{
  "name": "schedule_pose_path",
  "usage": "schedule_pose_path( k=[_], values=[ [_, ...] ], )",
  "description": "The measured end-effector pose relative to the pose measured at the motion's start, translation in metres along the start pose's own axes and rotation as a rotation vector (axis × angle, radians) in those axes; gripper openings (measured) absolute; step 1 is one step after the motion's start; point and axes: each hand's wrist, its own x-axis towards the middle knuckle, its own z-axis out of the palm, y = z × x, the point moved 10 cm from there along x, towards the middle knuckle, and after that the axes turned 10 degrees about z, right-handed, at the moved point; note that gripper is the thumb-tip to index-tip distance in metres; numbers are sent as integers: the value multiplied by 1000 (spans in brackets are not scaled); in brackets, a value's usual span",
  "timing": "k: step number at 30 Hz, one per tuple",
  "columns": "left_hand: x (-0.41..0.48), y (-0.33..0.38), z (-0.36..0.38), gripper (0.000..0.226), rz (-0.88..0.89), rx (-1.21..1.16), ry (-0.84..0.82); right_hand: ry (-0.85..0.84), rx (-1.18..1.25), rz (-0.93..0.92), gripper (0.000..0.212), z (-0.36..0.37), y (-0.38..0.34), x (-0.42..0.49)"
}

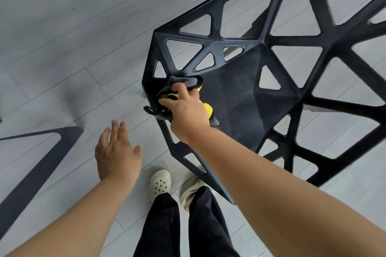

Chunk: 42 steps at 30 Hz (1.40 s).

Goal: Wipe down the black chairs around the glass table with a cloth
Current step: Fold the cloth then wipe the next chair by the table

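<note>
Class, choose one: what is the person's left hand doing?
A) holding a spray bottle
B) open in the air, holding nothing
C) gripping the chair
B: the left hand is open above the floor, touching nothing; the right hand grips the cloth on the black chair.

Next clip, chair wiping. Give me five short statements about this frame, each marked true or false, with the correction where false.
1. The right hand grips the cloth at the front edge of the chair seat. True.
2. The left hand holds the chair's backrest. False: it is open above the floor and touches nothing.
3. The cloth is plain white. False: it is dark grey and yellow.
4. The chair is black with triangular cut-outs. True.
5. The person is barefoot. False: a cream clog shows on one foot below black trousers.
</note>
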Motion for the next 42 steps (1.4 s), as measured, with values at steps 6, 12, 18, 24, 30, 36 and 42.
schedule_pose_path(
  k=[6, 12, 18, 24, 30, 36, 42],
  values=[
    [-5, 10, 15, 69, 23, -25, -44, -138, -21, -218, 39, 14, 5, -17],
    [-5, 51, 2, 69, 187, 25, 6, -274, 37, -120, 47, 28, 68, -92],
    [-12, 75, -11, 69, 242, 37, 14, -461, -112, -112, 25, 55, 107, -186],
    [-28, 77, -19, 69, 276, 29, -15, -379, -106, -120, 28, 27, 115, -214],
    [-32, 83, -22, 67, 312, 24, 1, 84, 13, 400, 59, -49, 198, -117],
    [-38, 81, -12, 68, 311, 4, -1, -117, -93, 502, 68, 22, 166, -141],
    [-58, 74, -21, 68, 259, -37, -62, -190, 33, 377, 58, 60, 118, -207]
  ],
)
